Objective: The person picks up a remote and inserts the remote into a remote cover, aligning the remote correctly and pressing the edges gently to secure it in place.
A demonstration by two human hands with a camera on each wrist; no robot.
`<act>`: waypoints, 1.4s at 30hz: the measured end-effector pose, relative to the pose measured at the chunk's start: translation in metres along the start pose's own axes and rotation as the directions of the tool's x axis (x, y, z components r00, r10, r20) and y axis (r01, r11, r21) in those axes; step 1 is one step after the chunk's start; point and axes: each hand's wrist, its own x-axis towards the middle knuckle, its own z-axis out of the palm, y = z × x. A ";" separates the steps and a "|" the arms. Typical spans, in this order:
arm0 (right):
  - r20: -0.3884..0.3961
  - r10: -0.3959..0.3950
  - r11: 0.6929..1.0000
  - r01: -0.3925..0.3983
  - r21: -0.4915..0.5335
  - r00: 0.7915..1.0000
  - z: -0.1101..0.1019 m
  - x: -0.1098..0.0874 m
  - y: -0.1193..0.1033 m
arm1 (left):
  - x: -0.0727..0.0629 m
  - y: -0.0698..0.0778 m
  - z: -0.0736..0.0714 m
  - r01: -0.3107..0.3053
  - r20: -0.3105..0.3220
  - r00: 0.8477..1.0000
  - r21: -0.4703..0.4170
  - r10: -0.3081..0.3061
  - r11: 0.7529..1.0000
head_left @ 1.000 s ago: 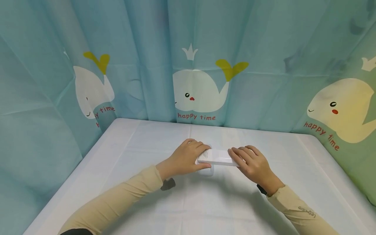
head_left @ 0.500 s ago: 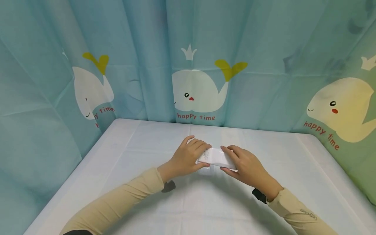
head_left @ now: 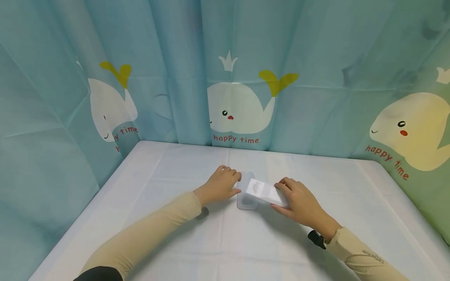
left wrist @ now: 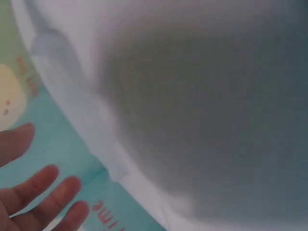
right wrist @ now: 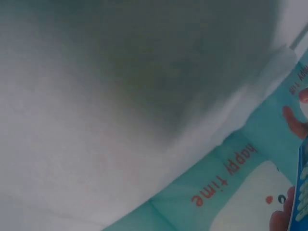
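Observation:
A slim white box (head_left: 261, 190) with small print at its left end is held tilted above the table. My right hand (head_left: 300, 203) grips its right end, thumb on the near side and fingers over the far side. In the right wrist view the box's other face (right wrist: 302, 190) is blue with pale oval shapes, cut off by the frame edge. A clear plastic tray or lid (head_left: 247, 202) lies on the table, partly under the box. My left hand (head_left: 219, 185) is just left of it, thumb and fingers apart; the left wrist view shows nothing between the fingers (left wrist: 45, 180).
A white cloth covers the table (head_left: 197, 242). A blue-green curtain (head_left: 183, 78) printed with whales hangs along the back and sides, close to the table edges.
My left hand has let go of the box and drawn back left. My right hand shifted its grip along the box, which now sits lower right, uncovering more of the clear plastic piece.

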 end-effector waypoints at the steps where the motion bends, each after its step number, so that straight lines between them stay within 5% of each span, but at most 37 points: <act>1: 0.028 -0.003 1.000 0.003 0.001 1.000 0.001 -0.001 0.000 | 0.003 0.001 0.003 -0.007 0.027 1.000 0.018 0.006 1.000; 7: 0.188 -0.011 0.999 0.002 0.045 0.982 0.008 -0.001 -0.001 | 0.021 0.008 0.013 -0.087 0.142 0.988 0.132 0.068 0.987; 15: 0.313 -0.033 0.998 0.014 0.062 0.949 0.013 0.003 -0.003 | 0.032 0.016 0.019 -0.090 0.222 0.973 0.136 0.058 0.987; 22: 0.365 -0.034 0.997 0.008 0.075 0.930 0.013 0.001 0.000 | 0.027 0.018 0.019 -0.107 0.190 0.979 0.153 0.077 0.983; 31: 0.344 -0.060 0.997 0.037 0.074 0.937 0.014 0.000 0.003 | 0.021 0.017 0.016 -0.111 0.069 0.992 0.080 0.105 0.991; 42: 0.369 0.095 0.992 -0.120 0.045 0.925 0.015 0.006 -0.006 | 0.013 0.018 0.015 -0.056 0.027 0.998 0.016 0.056 0.998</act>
